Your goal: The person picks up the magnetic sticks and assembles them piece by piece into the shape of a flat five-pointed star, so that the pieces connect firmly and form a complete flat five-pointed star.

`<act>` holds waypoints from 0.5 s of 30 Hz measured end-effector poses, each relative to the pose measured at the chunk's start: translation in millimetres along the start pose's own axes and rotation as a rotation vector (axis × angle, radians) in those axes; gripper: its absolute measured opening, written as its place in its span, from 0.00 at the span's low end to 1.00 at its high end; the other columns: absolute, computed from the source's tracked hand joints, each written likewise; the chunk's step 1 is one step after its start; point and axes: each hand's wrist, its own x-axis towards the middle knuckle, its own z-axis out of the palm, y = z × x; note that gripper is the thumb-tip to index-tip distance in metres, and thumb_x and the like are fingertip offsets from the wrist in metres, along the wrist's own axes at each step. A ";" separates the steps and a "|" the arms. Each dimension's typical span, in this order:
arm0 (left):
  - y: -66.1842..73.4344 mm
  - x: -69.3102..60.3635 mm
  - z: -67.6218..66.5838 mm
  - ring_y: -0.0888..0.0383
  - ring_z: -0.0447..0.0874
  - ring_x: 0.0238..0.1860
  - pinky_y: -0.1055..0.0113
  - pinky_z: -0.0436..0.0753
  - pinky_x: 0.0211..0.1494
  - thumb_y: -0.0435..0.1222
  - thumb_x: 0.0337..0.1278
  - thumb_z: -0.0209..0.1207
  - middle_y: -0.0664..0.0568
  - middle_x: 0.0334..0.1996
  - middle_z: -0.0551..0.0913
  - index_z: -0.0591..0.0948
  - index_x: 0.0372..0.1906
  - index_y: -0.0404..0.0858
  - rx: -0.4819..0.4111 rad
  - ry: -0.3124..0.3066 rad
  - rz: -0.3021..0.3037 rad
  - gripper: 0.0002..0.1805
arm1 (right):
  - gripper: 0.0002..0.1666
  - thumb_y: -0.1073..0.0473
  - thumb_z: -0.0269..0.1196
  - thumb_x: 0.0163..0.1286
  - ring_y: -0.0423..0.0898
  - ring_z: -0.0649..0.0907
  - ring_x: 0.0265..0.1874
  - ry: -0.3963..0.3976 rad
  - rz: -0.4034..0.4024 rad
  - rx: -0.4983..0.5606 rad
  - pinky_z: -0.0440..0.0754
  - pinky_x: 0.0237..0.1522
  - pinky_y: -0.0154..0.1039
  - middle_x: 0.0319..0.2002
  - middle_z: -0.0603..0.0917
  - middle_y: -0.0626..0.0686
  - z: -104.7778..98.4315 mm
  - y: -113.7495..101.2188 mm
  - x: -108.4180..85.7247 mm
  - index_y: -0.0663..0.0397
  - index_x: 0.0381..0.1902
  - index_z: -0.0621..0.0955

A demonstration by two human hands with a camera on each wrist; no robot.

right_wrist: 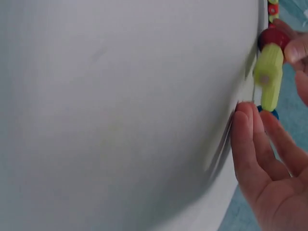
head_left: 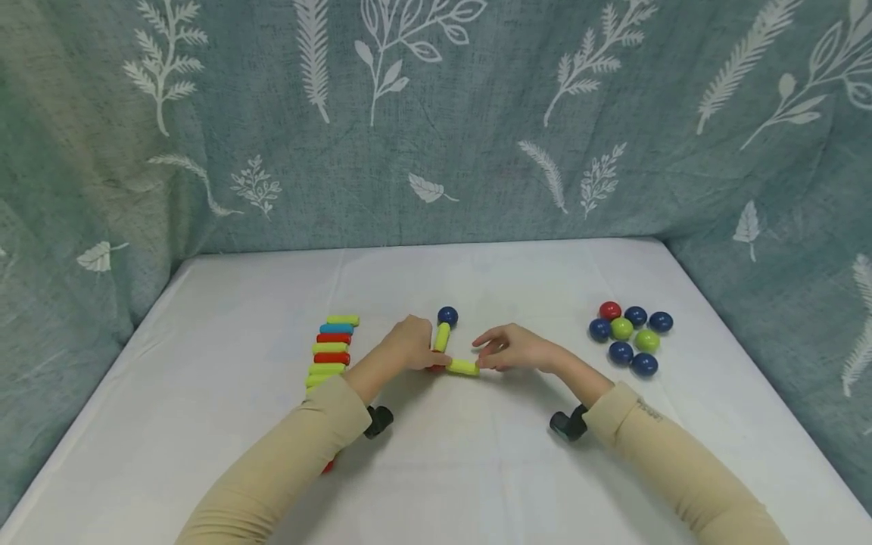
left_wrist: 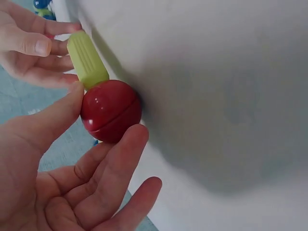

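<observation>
My left hand (head_left: 411,344) grips a red ball (left_wrist: 111,110) between thumb and fingers, as the left wrist view shows. A yellow-green ridged rod (head_left: 463,368) sticks out of that ball toward my right hand (head_left: 514,348). A second yellow-green rod (head_left: 442,337) runs from the red ball to a dark blue ball (head_left: 447,316) at its far end. The right hand's fingers (right_wrist: 243,130) are loosely extended beside the first rod's free end. In the right wrist view they look apart from it; any light touch is hard to make out.
Left of the hands lies a column of yellow-green, red and blue rods (head_left: 331,357), partly hidden by the left arm. Several blue, red and green balls (head_left: 621,352) lie grouped at the right on the white-covered table (head_left: 531,484). A patterned curtain (head_left: 436,151) hangs behind.
</observation>
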 end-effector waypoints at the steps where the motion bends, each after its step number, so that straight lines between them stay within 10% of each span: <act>1: 1.3 -0.8 1.0 0.59 0.69 0.18 0.73 0.66 0.19 0.49 0.47 0.65 0.51 0.16 0.73 0.74 0.25 0.35 -0.006 -0.004 -0.006 0.21 | 0.25 0.59 0.63 0.61 0.42 0.80 0.31 -0.021 -0.015 -0.003 0.79 0.34 0.35 0.41 0.82 0.55 1.3 0.2 -0.7 0.64 0.55 0.74; 15: 8.1 -5.1 6.7 0.61 0.65 0.16 0.73 0.63 0.19 0.53 0.50 0.61 0.54 0.14 0.69 0.74 0.19 0.37 0.002 -0.024 0.028 0.23 | 0.18 0.64 0.62 0.60 0.42 0.78 0.30 -0.020 -0.033 0.075 0.79 0.33 0.34 0.38 0.79 0.56 7.0 7.8 -5.0 0.66 0.48 0.77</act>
